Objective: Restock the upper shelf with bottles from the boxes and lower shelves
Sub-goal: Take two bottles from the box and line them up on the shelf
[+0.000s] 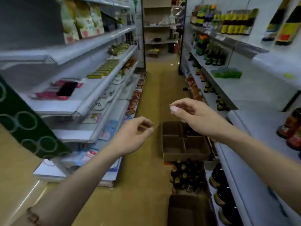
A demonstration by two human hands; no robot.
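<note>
Your left hand hung in mid-air over the aisle floor with its fingers loosely curled and nothing in them; the blur around the fingertips hid any finer detail. Your right hand was raised a little higher and further forward, thumb and forefinger drawn together. Whether they pinched something small I could not tell, as only the pale thumbnail showed clearly. Neither hand touched a bottle, a box or a shelf.

Below your right wrist, a cardboard box with dividers sat on the floor against the foot of the right-hand shelving; most of its compartments looked bare, and the far right one was dark and partly hidden by your arm. Nearer to you, just beside that box, stood a cluster of dark bottles with gold caps, packed close together on the floor. Nearer still, at the bottom edge, was another brown box, blurred.

On the right, large dark bottles lined the lowest shelf beneath the front lip of the broad white shelf that ran under your right forearm. Red-labelled jars stood at that shelf's far right edge. Yellow-labelled bottles stood on the upper shelf of the same unit.
</note>
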